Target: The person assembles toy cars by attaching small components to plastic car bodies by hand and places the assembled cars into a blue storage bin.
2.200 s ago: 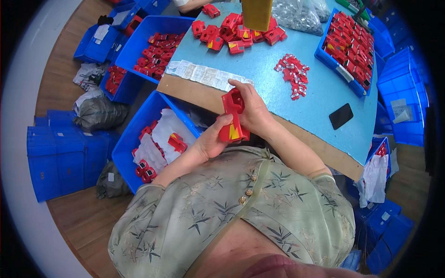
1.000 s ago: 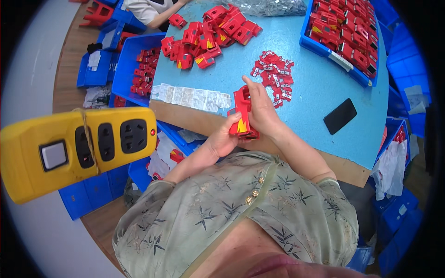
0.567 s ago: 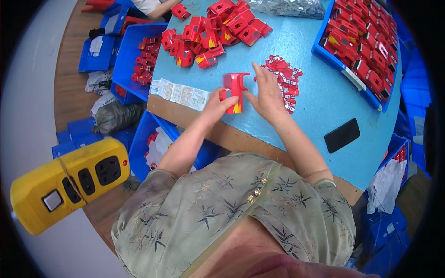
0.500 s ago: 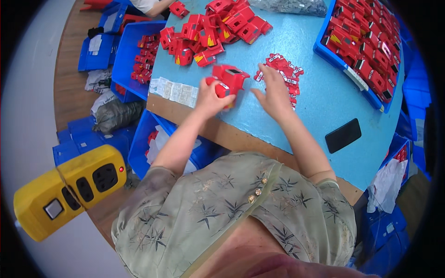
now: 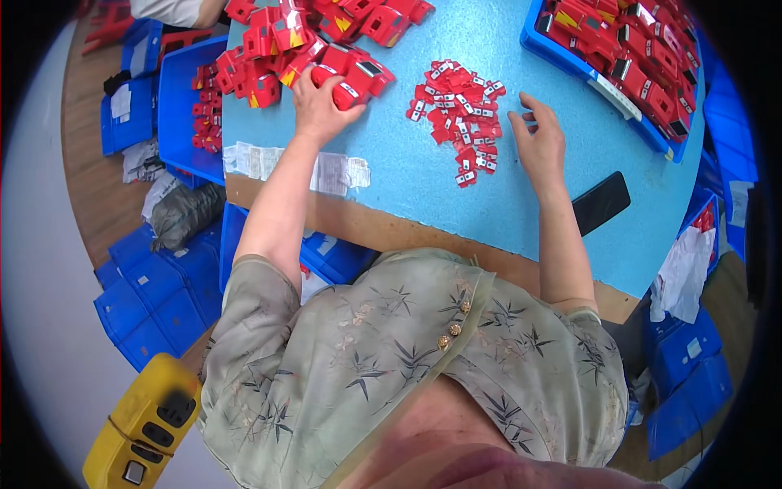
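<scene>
My left hand point(image 5: 319, 112) is closed round a red plastic toy car body point(image 5: 356, 75) with a dark window panel. That body is at the near edge of a heap of similar red car bodies point(image 5: 273, 37), some with yellow flame markings. Right of it, a loose pile of small red plastic parts point(image 5: 460, 110) with white and black patches lies on the blue tabletop. My right hand point(image 5: 541, 140) hovers beside this pile, fingers loosely bent and apart, with nothing seen in it. A black phone point(image 5: 601, 202) lies next to my right forearm.
A blue crate point(image 5: 607, 94) full of red car bodies stands at the far right. Paper slips point(image 5: 330, 173) lie along the table's near left edge. Another blue bin point(image 5: 183, 114) holds red parts at left. A yellow power strip point(image 5: 142, 428) is at lower left. Another person's sleeve point(image 5: 171, 10) shows far left.
My left hand has carried the red car body away from me to the heap. My right hand has moved to the right, off the small parts. The whole view has shifted.
</scene>
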`<state>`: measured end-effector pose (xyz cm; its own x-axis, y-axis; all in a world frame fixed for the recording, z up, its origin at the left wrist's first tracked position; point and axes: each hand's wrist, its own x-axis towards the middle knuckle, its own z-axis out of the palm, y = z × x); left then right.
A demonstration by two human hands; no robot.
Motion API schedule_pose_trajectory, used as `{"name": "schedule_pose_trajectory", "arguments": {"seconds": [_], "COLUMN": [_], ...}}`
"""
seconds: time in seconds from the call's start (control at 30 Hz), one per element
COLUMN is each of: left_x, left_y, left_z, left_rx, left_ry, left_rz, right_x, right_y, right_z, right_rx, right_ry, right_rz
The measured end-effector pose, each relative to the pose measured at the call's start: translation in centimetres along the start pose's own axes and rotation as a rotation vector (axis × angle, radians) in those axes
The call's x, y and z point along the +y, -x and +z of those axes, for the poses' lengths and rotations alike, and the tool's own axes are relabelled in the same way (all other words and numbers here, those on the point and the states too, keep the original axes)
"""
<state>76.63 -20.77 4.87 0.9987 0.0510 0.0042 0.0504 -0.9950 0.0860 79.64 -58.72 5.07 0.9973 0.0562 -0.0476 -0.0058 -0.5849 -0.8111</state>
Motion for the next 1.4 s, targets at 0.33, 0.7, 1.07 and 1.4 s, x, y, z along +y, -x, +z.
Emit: {"name": "schedule_pose_trajectory", "arguments": {"seconds": [0.33, 0.7, 1.07, 1.4], "left_x": [-1.2, 0.8, 0.8, -1.9], "left_y": [-4.7, -2.7, 15.6, 28.7], "left_z": [-0.1, -0.2, -2.3, -5.8], "left_rx": [0.094, 0.223, 0.142, 0.152], "left_ry": [0.097, 0.193, 0.331, 0.252], "left_rz": [-0.067, -0.125, -0.189, -0.397], "right_x": [-0.6, 0.0, -1.0, -1.4], "right_y": [-5.9, -6.0, -4.0, -3.9], "right_z": [4.6, 4.9, 5.4, 6.0], "right_rx": [-0.114, -0.192, -0.183, -0.355], "right_ry": [0.225, 0.395, 0.441, 0.611], "right_rz": [-0.366, -0.384, -0.438, -0.334]}}
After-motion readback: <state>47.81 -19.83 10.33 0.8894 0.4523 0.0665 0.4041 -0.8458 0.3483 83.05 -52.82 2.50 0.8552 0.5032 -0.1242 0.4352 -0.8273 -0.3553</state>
